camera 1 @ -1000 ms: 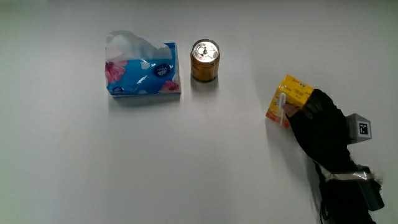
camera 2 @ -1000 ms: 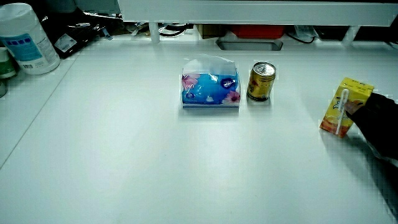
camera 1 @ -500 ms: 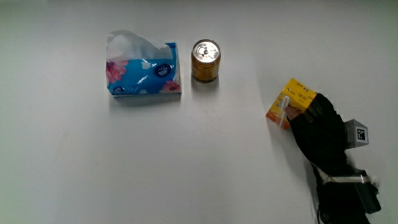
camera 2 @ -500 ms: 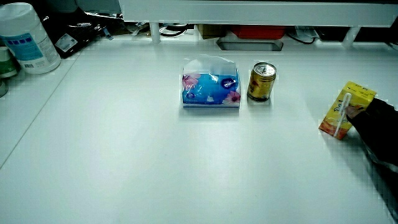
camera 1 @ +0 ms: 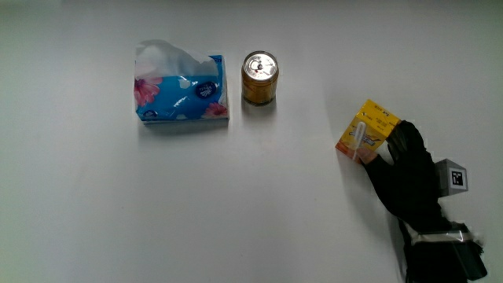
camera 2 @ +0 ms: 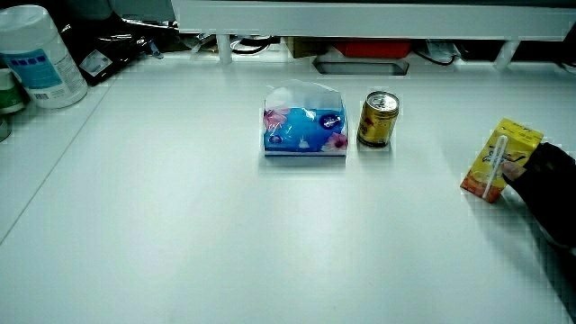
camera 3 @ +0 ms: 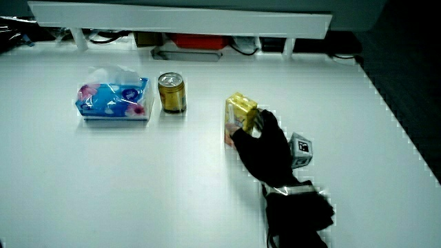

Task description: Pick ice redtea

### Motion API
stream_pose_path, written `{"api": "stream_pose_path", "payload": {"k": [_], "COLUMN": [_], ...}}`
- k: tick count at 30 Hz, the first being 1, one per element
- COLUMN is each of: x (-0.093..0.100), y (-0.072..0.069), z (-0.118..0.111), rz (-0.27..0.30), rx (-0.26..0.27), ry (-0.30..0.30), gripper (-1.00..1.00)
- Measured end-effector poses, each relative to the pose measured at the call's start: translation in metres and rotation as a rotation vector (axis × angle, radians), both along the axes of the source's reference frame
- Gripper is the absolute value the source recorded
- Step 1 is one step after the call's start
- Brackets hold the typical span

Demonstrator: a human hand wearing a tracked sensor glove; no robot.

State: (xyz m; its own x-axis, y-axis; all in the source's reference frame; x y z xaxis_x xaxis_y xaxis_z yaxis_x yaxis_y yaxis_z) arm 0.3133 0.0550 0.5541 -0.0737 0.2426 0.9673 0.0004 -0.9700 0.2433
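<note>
The ice red tea is a yellow and orange carton (camera 1: 365, 130) with a white straw on its face, also seen as the carton (camera 2: 498, 160) and the carton (camera 3: 239, 116) in both side views. The gloved hand (camera 1: 397, 153) is wrapped around the carton's side nearer to the person, fingers curled on it. In a side view the hand (camera 3: 262, 141) covers the carton's lower part, and the patterned cube (camera 3: 300, 150) shows on its back. The carton sits at or just above the table.
A gold drink can (camera 1: 258, 76) stands upright next to a blue floral tissue pack (camera 1: 181, 93), both farther from the person than the carton. A white tub (camera 2: 38, 56) stands at the table's edge. A low partition (camera 3: 179, 15) runs along the table's end.
The carton has tipped and shifted slightly in the hand's hold. The can and tissue pack have not moved.
</note>
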Motion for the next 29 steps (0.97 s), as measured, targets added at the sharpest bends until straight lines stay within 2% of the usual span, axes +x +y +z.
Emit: {"api": "stream_pose_path", "payload": {"k": [1, 4, 5, 8, 9, 10, 11, 12, 15, 16, 18, 19, 21, 24, 25, 26, 27, 28, 29], "x": [0.0, -0.003, -0.005, -0.005, -0.009, -0.006, -0.007, -0.006, -0.009, -0.009, -0.015, -0.013, -0.017, -0.018, -0.016, -0.019, -0.019, -0.018, -0.019], "y": [0.002, 0.012, 0.015, 0.025, 0.028, 0.033, 0.037, 0.041, 0.053, 0.056, 0.062, 0.066, 0.07, 0.078, 0.082, 0.083, 0.086, 0.089, 0.091], "z": [-0.002, -0.014, -0.02, -0.025, -0.033, -0.031, -0.033, -0.033, -0.036, -0.038, -0.05, -0.049, -0.056, -0.059, -0.057, -0.06, -0.062, -0.061, -0.064], "rz": [-0.014, -0.006, -0.011, -0.035, -0.033, -0.038, -0.037, -0.05, -0.085, -0.099, -0.106, -0.128, -0.142, -0.174, -0.186, -0.189, -0.191, -0.198, -0.194], "rx": [-0.003, -0.011, -0.022, -0.047, -0.041, -0.067, -0.053, -0.056, -0.083, -0.1, -0.106, -0.104, -0.089, -0.095, -0.094, -0.09, -0.109, -0.095, -0.102], "ry": [0.012, 0.101, 0.111, 0.196, 0.185, 0.22, 0.215, 0.237, 0.264, 0.296, 0.291, 0.327, 0.329, 0.366, 0.401, 0.379, 0.387, 0.394, 0.376], "gripper": [0.76, 0.88, 0.92, 1.0, 1.0, 1.0, 1.0, 1.0, 1.0, 1.0, 1.0, 1.0, 1.0, 1.0, 1.0, 1.0, 1.0, 1.0, 1.0]}}
